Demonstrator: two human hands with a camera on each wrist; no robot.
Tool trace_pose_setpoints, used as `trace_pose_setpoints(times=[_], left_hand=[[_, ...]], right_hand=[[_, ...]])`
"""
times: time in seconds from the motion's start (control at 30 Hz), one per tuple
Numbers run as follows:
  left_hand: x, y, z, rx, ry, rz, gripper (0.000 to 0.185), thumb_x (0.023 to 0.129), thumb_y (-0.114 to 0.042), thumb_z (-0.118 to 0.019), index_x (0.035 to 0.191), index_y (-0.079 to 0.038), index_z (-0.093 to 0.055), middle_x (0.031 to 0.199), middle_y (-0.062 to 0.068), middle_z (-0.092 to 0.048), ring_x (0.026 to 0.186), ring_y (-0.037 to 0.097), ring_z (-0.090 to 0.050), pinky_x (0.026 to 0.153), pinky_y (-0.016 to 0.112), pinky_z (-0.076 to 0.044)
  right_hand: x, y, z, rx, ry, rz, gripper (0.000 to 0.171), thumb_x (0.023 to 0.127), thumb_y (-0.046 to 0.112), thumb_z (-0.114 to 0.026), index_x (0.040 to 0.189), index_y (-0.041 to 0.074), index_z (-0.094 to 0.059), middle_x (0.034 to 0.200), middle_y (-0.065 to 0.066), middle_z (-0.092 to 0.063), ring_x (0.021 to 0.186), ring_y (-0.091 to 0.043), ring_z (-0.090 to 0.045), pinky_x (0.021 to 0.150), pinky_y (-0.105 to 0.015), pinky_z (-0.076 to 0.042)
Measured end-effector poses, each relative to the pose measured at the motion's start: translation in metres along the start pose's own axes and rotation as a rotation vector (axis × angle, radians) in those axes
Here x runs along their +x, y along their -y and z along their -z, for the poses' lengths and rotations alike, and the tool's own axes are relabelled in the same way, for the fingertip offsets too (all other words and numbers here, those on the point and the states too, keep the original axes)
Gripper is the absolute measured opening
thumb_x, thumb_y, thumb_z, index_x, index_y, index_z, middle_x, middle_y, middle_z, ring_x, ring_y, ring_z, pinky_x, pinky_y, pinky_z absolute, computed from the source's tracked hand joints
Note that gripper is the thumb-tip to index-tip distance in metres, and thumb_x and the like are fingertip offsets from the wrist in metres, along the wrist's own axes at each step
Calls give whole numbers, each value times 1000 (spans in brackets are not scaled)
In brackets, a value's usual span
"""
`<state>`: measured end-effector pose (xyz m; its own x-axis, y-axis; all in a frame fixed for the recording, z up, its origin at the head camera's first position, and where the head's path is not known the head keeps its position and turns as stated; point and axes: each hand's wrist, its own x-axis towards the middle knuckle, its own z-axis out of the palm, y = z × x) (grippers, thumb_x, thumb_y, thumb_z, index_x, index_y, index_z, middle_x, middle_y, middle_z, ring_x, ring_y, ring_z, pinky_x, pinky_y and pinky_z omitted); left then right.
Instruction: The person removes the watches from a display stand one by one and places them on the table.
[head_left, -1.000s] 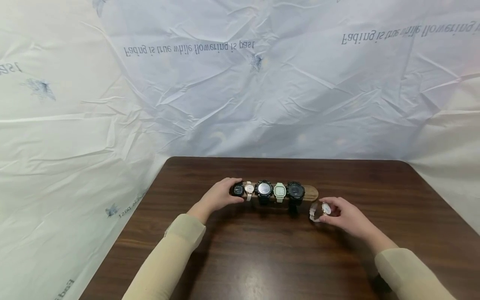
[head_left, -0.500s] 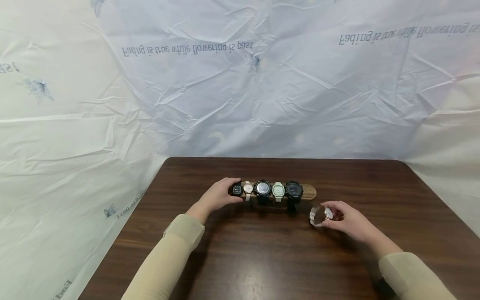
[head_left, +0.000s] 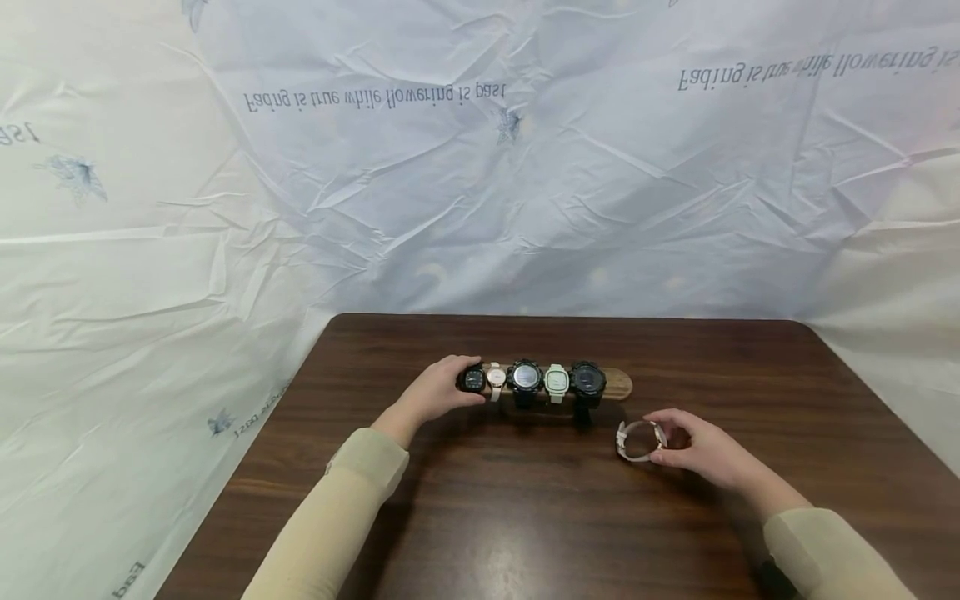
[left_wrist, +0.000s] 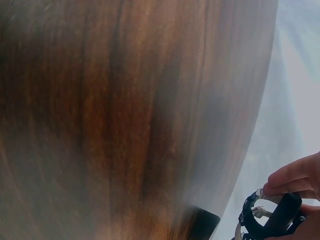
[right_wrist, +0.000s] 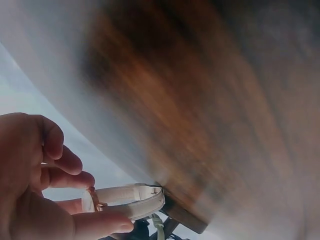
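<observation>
Five watches sit on wooden bar (head_left: 617, 383); left hand (head_left: 429, 392) grips end black watch (head_left: 472, 379). Right hand (head_left: 701, 450) pinches white watch (head_left: 636, 440), off bar, low over desk (head_left: 525, 517).

Even, soft light; faint glare on the dark brown wooden table (head_left: 525, 517); both wrist views blur heavily beyond the fingers.

Makeshift recording set, crumpled printed sheeting (head_left: 525, 192), bare wooden table (head_left: 525, 517)
</observation>
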<state>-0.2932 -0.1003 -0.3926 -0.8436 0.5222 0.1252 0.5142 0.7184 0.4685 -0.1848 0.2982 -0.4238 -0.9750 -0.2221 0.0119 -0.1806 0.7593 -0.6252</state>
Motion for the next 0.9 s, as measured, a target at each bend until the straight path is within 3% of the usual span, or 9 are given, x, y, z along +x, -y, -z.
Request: trace_pose_setpoints(times=[0.27,0.53,0.9], left_hand=[[0,0,-1,-3,-2,8,69,72,-42,-66,131,-16,-40,120,3,-46,102,18,-48,78,34,-42],[1,-1,-1,2,-9,8,69,72,-42,-66,130,-16,-41,120,4,-46,102,18,-48,78,35,-42],[-2,-1,0,8,-8,15,69,72,-44,-66,130,-17,-41,120,5,-46,102,19,-48,79,35,-42]], right_hand=[[-4,-2,1,-25,8,-28,53,72,42,-66,116,20,-48,88,0,-47,75,-14,-46,57,-27,-38],[-6,-6,0,39,34,-41,51,72,39,-67,115,20,-47,88,-2,-48,74,-15,-46,57,-27,-39],[-7,-10,-2,40,71,-49,52,71,40,-67,115,21,-48,88,-3,-51,73,-15,-49,57,-28,-40]])
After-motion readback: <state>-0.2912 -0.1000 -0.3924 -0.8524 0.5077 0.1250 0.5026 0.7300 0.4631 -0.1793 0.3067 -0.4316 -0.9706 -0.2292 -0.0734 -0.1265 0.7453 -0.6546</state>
